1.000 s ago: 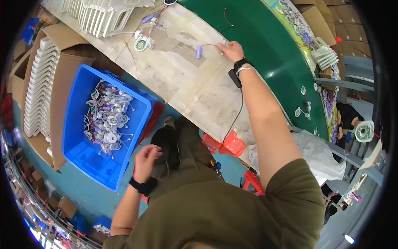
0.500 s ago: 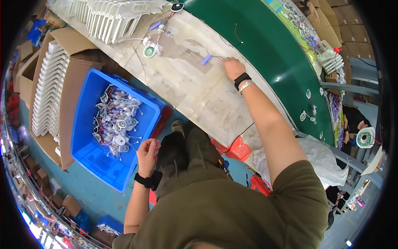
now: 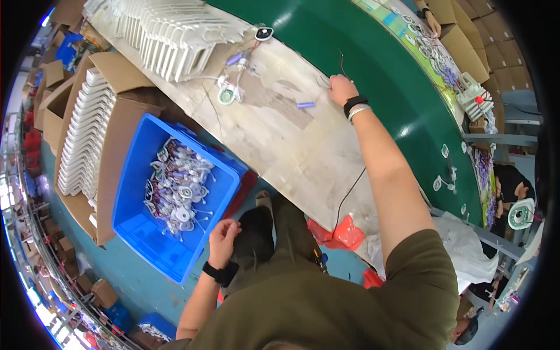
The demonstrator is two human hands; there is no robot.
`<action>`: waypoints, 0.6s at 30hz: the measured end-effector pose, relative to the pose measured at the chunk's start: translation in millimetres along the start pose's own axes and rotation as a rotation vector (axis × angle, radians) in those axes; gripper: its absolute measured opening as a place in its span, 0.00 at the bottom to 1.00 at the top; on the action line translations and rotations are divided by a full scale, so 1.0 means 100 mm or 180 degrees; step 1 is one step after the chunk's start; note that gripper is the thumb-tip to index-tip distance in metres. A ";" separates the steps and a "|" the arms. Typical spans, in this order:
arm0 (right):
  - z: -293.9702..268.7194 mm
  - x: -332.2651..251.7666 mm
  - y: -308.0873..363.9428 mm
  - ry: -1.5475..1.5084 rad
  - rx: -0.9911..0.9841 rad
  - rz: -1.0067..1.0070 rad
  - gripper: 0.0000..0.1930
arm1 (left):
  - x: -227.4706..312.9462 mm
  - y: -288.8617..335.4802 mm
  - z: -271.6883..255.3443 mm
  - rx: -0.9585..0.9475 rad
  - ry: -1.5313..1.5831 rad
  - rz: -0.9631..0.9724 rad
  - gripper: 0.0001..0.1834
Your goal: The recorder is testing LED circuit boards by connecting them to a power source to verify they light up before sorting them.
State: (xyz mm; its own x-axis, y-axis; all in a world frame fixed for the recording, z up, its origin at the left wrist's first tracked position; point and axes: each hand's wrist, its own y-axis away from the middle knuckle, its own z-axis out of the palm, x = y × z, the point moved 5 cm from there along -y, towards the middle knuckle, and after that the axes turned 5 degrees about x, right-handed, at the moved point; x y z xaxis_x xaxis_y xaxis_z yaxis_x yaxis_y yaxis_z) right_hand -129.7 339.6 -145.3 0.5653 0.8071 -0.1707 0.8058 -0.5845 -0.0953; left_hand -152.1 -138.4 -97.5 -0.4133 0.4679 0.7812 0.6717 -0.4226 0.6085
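At the edge of the green conveyor belt [image 3: 373, 96], my right hand [image 3: 343, 91] is closed, fingers curled downward. Whatever the fingertips may hold is hidden. Just beyond it a thin dark wire [image 3: 342, 60] lies on the belt, its near end close to my knuckles. A small purple cylinder [image 3: 305, 105], like a battery cell, rests on the worn pale worktop [image 3: 274, 140] to the left of that hand. My left hand [image 3: 224, 238] hangs by my thigh near the blue bin [image 3: 181, 269], with fingers curled in and nothing visible in them.
The bin holds several white wired parts [image 3: 184, 189]. Left of it stands a carton [image 3: 125, 146] of stacked white frames. More white frames [image 3: 175, 44] and a wired assembly with a round green board [image 3: 226, 95] occupy the worktop's far left. Another person's hand [image 3: 431, 24] appears across the belt.
My right hand has moved away from the purple cylinder toward the belt. The cylinder has turned a little, and its reddish wires no longer show. The whole view has shifted slightly.
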 end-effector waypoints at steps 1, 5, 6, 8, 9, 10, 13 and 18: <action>0.05 0.00 -0.03 -0.0131 0.0201 -0.0116 0.03 | -0.02 0.01 -0.01 -0.0018 -0.0088 -0.0110 0.08; 0.09 0.26 -0.09 0.0325 0.0008 0.0324 0.06 | -0.04 0.03 0.00 -0.0050 -0.0181 0.0007 0.08; 0.00 0.36 -0.05 -0.0162 0.0019 0.0577 0.06 | -0.03 0.01 0.02 -0.0101 -0.0211 0.0119 0.08; -0.18 0.44 0.11 -0.1133 0.0094 0.1091 0.06 | -0.02 -0.01 0.06 -0.0134 -0.0070 0.0298 0.08; -0.30 0.49 0.24 -0.1574 0.0080 0.1509 0.06 | -0.01 -0.02 0.10 -0.0281 0.0082 0.0413 0.09; -0.43 0.38 0.36 -0.1478 -0.0170 0.1034 0.07 | -0.01 -0.02 0.12 -0.0326 0.0076 0.0432 0.09; -0.71 0.03 1.00 -0.2781 -0.0291 0.1032 0.07 | -0.03 -0.01 0.24 -0.0714 -0.0014 0.0580 0.09; -0.76 -0.35 1.22 -0.1807 -0.0263 0.0537 0.08 | 0.01 0.02 0.34 -0.0939 -0.0490 0.0702 0.09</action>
State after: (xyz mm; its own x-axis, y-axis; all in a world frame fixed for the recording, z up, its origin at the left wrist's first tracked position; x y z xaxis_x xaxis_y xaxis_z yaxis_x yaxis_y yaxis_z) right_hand -37.3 246.2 -76.3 0.5221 0.5194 -0.6765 0.7371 -0.6739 0.0514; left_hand -130.2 -112.3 -99.8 -0.1667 0.4424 0.8812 0.5194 -0.7202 0.4599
